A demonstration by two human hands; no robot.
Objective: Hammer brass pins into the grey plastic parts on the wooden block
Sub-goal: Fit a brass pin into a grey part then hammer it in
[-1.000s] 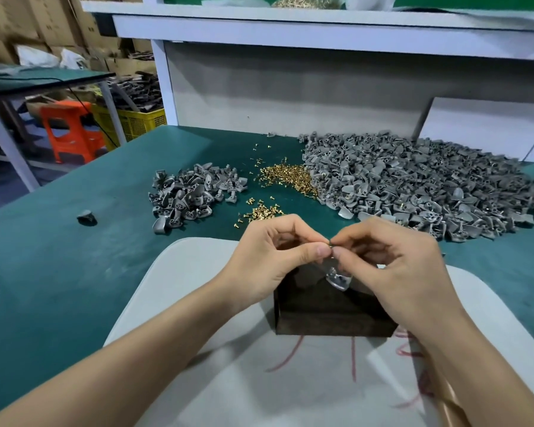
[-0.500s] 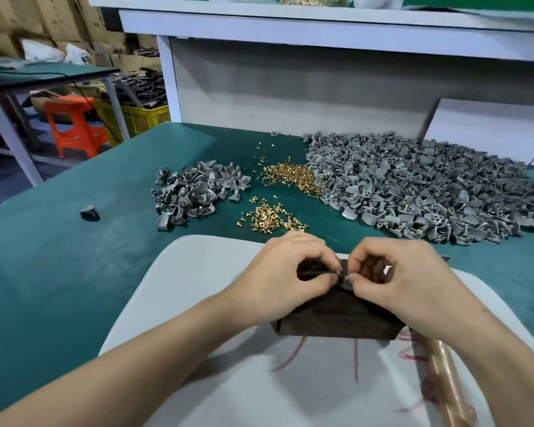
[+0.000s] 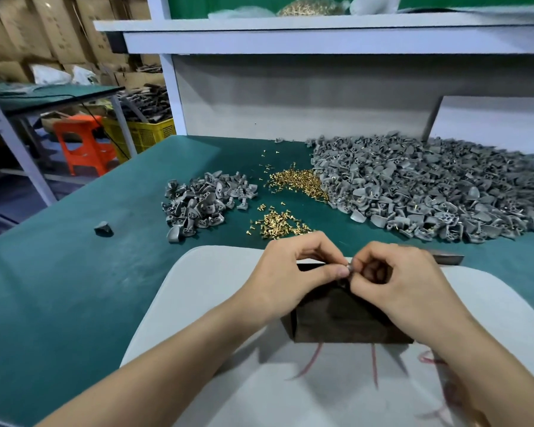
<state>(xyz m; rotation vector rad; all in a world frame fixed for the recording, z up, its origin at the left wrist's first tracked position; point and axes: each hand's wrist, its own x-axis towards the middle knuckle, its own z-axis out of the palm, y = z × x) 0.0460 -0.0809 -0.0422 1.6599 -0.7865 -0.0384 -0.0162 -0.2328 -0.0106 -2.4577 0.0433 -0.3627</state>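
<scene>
Barely readable between the fingertips: a small piece, grey with a metallic glint, mostly covered; pin or plastic part, impossible to tell. Hidden under both hands, most of the top of the dark wooden block, standing on a white board on the green desk. Poking out beyond the right hand, a grey metal edge, the rest out of sight.

Left hand curled, thumb and forefinger pinching the small piece; right hand curled likewise, pinching it from the other side, over the block's top. Both forearms reaching in from below, cut off by the frame.

Past the board, loose brass pins scattered on the desk, with a heap farther back, between a smaller pile and a broad spread of grey plastic parts.
</scene>
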